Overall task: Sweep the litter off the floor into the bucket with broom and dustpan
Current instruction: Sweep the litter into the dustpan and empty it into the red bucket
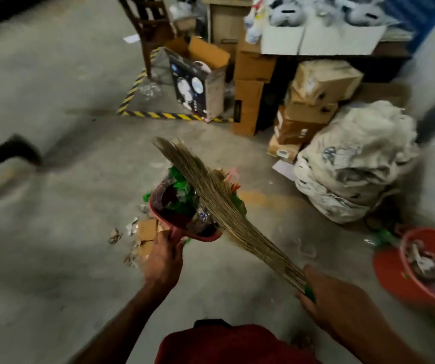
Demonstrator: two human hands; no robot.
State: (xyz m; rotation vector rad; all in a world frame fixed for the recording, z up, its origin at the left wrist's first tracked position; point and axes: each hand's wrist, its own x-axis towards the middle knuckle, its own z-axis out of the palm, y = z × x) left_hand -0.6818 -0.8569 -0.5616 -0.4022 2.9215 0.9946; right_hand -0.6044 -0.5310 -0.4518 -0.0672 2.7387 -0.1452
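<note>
Head view: left hand (162, 261) grips the red dustpan (185, 222) — heaped with litter (182, 191) — while right hand (324, 295) clasps the broom (211, 190) laid across it; bucket (421, 269) sits at the floor's right edge.

The bucket (426, 269) at the right edge of the frame is motion-blurred and cut off; its contents cannot be identified. The broom (219, 203) covers part of the dustpan (182, 219) at centre frame. A dark, blurred shape (8, 153) at the left edge is cut off and unidentifiable
</note>
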